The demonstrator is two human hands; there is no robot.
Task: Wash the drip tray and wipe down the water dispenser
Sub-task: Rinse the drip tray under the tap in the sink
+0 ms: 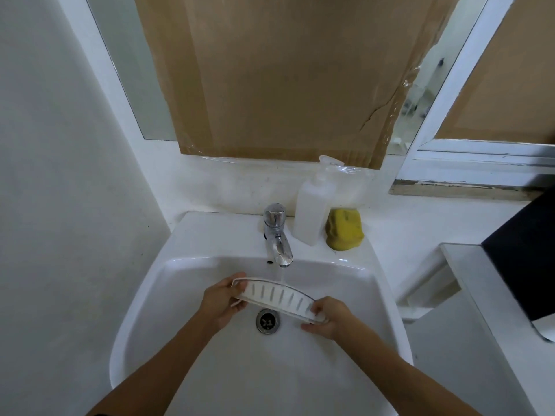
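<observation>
A white slotted drip tray [277, 295] is held over the basin of the white sink [168, 265], tilted with its slotted face toward me. My left hand [222, 300] grips its left end and my right hand [329, 316] grips its right end. Water runs from the chrome tap [277, 235] onto the tray's upper edge. The drain [268, 320] lies just below the tray. The water dispenser is not in view.
A white pump bottle [312, 211] and a yellow sponge [344, 229] stand on the sink's back ledge to the right of the tap. Cardboard [279, 73] covers the mirror behind. A white counter with a dark object [522, 265] is at the right.
</observation>
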